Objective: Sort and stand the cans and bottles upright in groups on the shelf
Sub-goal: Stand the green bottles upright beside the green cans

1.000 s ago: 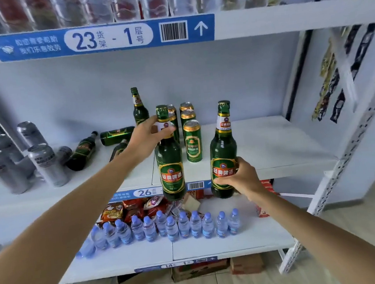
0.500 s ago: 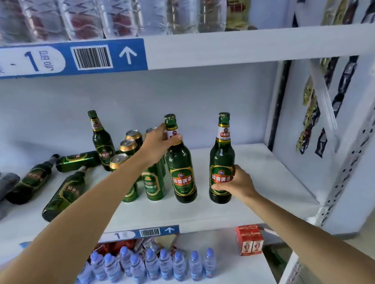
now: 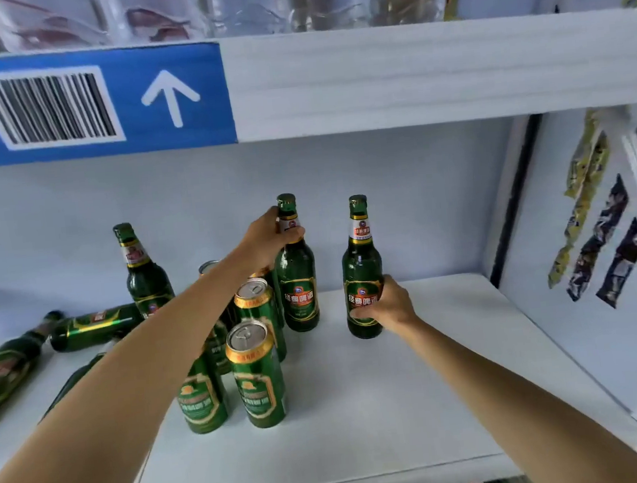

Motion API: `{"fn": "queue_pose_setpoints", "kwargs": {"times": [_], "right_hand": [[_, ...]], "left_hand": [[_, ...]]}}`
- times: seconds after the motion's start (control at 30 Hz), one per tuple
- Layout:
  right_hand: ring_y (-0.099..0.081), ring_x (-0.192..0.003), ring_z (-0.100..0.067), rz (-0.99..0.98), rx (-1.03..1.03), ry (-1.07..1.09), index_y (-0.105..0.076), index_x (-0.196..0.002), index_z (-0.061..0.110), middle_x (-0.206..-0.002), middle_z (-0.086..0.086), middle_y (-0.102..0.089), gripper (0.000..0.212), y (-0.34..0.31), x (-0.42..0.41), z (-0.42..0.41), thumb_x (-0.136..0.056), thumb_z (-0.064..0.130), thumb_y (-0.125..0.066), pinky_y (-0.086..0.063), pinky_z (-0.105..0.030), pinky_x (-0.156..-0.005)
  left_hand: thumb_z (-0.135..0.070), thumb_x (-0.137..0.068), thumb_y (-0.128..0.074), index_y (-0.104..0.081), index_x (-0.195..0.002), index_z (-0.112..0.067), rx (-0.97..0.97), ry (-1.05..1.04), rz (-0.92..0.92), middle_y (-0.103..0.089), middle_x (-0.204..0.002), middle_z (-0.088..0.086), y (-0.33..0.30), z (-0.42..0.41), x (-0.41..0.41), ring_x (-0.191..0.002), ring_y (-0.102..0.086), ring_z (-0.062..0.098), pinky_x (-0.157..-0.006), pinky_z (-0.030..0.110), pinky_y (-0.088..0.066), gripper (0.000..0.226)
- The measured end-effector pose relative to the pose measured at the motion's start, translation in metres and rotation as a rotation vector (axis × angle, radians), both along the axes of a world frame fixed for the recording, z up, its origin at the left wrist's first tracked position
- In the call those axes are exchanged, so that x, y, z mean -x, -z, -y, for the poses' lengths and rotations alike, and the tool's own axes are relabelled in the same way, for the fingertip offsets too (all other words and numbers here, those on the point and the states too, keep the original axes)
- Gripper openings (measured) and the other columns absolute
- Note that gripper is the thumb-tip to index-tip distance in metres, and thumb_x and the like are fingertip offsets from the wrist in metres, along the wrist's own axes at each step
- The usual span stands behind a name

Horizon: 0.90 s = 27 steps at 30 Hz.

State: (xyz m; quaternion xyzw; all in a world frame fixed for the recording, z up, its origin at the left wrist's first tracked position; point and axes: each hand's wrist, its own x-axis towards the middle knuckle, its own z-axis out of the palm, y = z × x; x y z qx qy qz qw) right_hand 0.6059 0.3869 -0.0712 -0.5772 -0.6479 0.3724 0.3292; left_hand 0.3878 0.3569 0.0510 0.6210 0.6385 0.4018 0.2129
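Two green beer bottles stand upright on the white shelf (image 3: 420,387). My left hand (image 3: 269,236) grips the neck of the left bottle (image 3: 297,282), just behind several upright green cans (image 3: 258,375). My right hand (image 3: 387,306) is wrapped round the lower body of the right bottle (image 3: 362,272), whose base is on or just above the shelf. A third bottle (image 3: 143,275) stands upright further left at the back. Other green bottles (image 3: 95,327) lie on their sides at the left, partly hidden by my left arm.
The upper shelf edge (image 3: 429,71) with a blue barcode label hangs close overhead. The white side wall (image 3: 586,293) with hanging snack packets bounds the right. Bare shelf surface lies to the right of and in front of the held bottles.
Both bottles have gone from in front of the shelf to deep on it, behind and right of the cans. My head has come closer to the shelf.
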Motion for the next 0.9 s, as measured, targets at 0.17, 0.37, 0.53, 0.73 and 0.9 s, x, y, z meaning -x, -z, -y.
{"fn": "queue_pose_setpoints", "kwargs": {"times": [0.17, 0.37, 0.53, 0.73, 0.9], "right_hand": [[-0.061, -0.111, -0.029, -0.038, 0.02, 0.033, -0.049, -0.123, 0.01, -0.12, -0.01, -0.064, 0.079, 0.005, 0.017, -0.03, -0.056, 0.017, -0.09, -0.05, -0.043, -0.097], [-0.062, -0.111, -0.029, -0.023, 0.023, 0.017, -0.048, -0.123, 0.011, -0.12, -0.01, -0.064, 0.079, 0.011, 0.027, -0.05, -0.056, 0.014, -0.09, -0.05, -0.044, -0.097], [-0.06, -0.113, -0.03, -0.014, 0.018, -0.012, -0.048, -0.124, 0.009, -0.122, -0.012, -0.063, 0.078, 0.018, 0.034, -0.056, -0.058, 0.012, -0.089, -0.05, -0.043, -0.097], [-0.059, -0.115, -0.031, -0.006, 0.035, -0.041, -0.044, -0.125, 0.008, -0.124, -0.013, -0.062, 0.081, 0.023, 0.035, -0.064, -0.057, 0.01, -0.089, -0.048, -0.043, -0.097], [-0.055, -0.12, -0.033, 0.014, 0.077, -0.062, -0.04, -0.129, 0.009, -0.128, -0.013, -0.059, 0.083, 0.022, 0.036, -0.063, -0.06, 0.009, -0.087, -0.046, -0.045, -0.1]], "left_hand": [[-0.019, -0.089, -0.064, -0.049, -0.123, -0.006, 0.003, 0.0, 0.056, -0.06, -0.111, 0.007, 0.005, -0.026, 0.009, -0.1, -0.055, 0.019, -0.083, 0.029, -0.039, 0.04], [-0.022, -0.089, -0.063, -0.048, -0.122, -0.008, 0.034, 0.008, 0.033, -0.061, -0.111, 0.007, 0.018, -0.046, 0.012, -0.101, -0.057, 0.021, -0.083, 0.03, -0.04, 0.039], [-0.024, -0.09, -0.062, -0.045, -0.127, -0.008, 0.078, 0.019, 0.005, -0.061, -0.117, 0.01, 0.029, -0.051, 0.011, -0.106, -0.057, 0.023, -0.085, 0.031, -0.041, 0.044], [-0.026, -0.092, -0.059, -0.041, -0.129, -0.008, 0.091, 0.024, -0.036, -0.06, -0.12, 0.012, 0.034, -0.052, 0.009, -0.107, -0.056, 0.023, -0.087, 0.031, -0.042, 0.045], [-0.026, -0.092, -0.059, -0.038, -0.132, -0.009, 0.122, 0.03, -0.065, -0.059, -0.122, 0.013, 0.034, -0.056, 0.005, -0.112, -0.057, 0.028, -0.09, 0.034, -0.043, 0.048]]}}
